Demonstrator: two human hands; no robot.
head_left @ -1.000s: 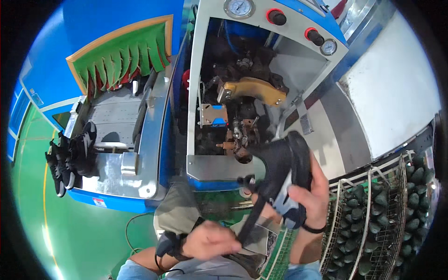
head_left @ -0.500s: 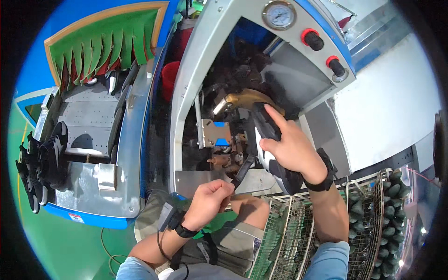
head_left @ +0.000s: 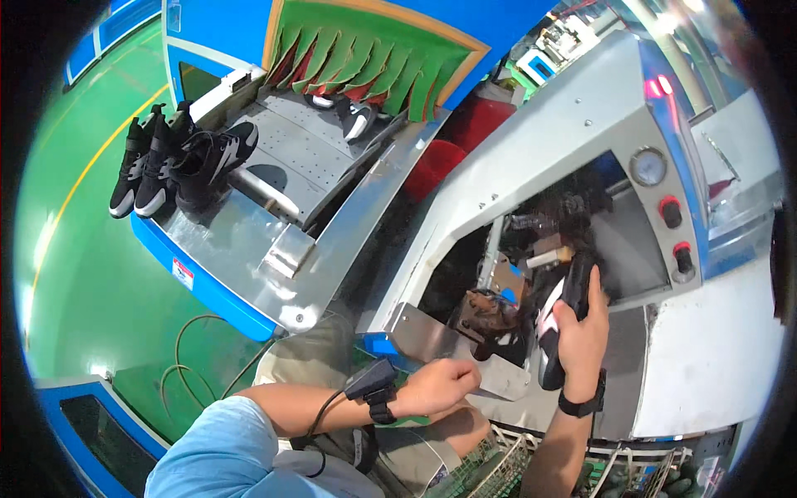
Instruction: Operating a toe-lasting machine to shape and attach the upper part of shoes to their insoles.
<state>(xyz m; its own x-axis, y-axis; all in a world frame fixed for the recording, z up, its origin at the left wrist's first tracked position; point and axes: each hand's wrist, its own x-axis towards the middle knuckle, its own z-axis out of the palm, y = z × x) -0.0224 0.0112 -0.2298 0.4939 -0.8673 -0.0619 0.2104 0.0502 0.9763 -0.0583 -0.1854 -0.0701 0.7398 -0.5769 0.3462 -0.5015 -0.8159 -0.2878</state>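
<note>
A black and white sports shoe [head_left: 550,322] stands tilted in the opening of a grey-white machine [head_left: 465,220]. My right hand [head_left: 584,339] is wrapped round it from the right, with the forefinger stretched along the black upper. Beside the shoe's left side are a metal block with blue patches [head_left: 508,282] and brown metal fittings [head_left: 488,314]. Closed and apart from the shoe, my left hand [head_left: 440,386] hovers above my lap, just below a bent metal plate [head_left: 423,336]. Its curled fingers hide whatever might be in them.
Left of the machine, a conveyor [head_left: 303,149] runs under a green strip curtain [head_left: 357,62]. Several black shoes [head_left: 141,170] stand on its near left corner. A red bin [head_left: 436,166] is between the machines. Wire racks [head_left: 506,461] stand by my right knee.
The view has turned left, showing more of the conveyor. My left hand has come away from the dark strap beside the shoe. My right hand still grips the shoe.
</note>
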